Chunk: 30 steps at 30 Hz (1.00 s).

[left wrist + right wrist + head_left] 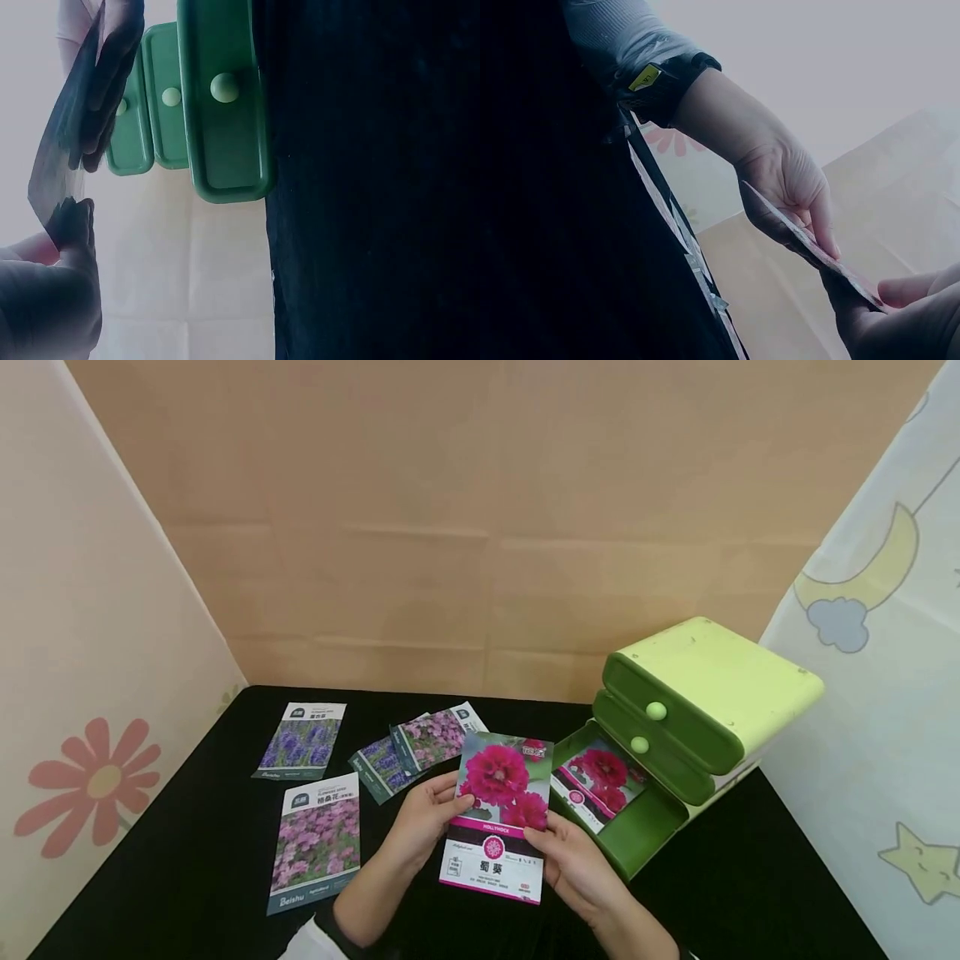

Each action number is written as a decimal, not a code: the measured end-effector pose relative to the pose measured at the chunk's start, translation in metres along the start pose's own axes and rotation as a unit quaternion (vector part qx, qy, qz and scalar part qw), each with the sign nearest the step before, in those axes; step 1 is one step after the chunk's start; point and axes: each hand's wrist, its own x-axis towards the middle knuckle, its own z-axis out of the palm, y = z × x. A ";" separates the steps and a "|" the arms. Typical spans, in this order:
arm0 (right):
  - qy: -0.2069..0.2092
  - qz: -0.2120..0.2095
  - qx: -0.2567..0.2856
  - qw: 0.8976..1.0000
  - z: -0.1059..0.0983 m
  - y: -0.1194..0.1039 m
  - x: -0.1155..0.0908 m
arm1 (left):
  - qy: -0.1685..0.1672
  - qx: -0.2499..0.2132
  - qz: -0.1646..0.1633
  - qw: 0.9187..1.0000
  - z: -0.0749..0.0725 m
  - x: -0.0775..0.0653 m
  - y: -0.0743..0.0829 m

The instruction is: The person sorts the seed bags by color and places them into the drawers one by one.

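Both hands hold a hollyhock seed packet [493, 835] with deep pink flowers, upright in front of the body. My left hand [423, 822] pinches its left edge, thumb on the printed face and fingers behind. On the opposite edge, my right hand [577, 864] grips with its thumb on the front. The left wrist view shows the packet [66, 127] nearly edge-on, raised off the table. Just right of the hands, a green drawer unit [720, 685] has its bottom drawer [645, 835] pulled out. Inside lies another hollyhock packet [603, 777].
On the black table [202, 852], a lavender-coloured flower packet [300, 743] lies at the far left, with a pink-flower packet [315, 843] nearer. Behind the left hand, another pink-flower packet [431, 739] overlaps a purple-flower one [382, 768]. Two upper drawers with round knobs [656, 711] are closed.
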 end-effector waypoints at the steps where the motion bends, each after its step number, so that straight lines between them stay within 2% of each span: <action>1: 0.000 -0.001 0.001 1.000 -0.001 0.000 0.000 | 0.003 0.000 -0.001 1.000 0.001 0.000 0.000; 9: -0.013 -0.008 0.014 1.000 -0.004 0.004 0.000 | 0.000 0.003 -0.009 1.000 0.001 0.001 -0.003; 17: -0.002 0.002 0.038 0.999 -0.004 0.002 0.003 | -0.008 0.001 -0.005 1.000 0.001 0.002 0.000; 24: 0.004 -0.003 0.026 1.000 -0.006 -0.001 0.004 | -0.029 -0.006 -0.002 1.000 -0.001 0.003 0.001; 27: 0.024 -0.003 0.023 0.999 -0.008 -0.002 0.003 | -0.044 -0.016 -0.003 0.999 -0.004 0.003 0.000; 30: 0.072 -0.002 0.023 0.997 -0.010 -0.005 0.001 | -0.051 -0.033 -0.002 0.998 -0.007 0.004 0.001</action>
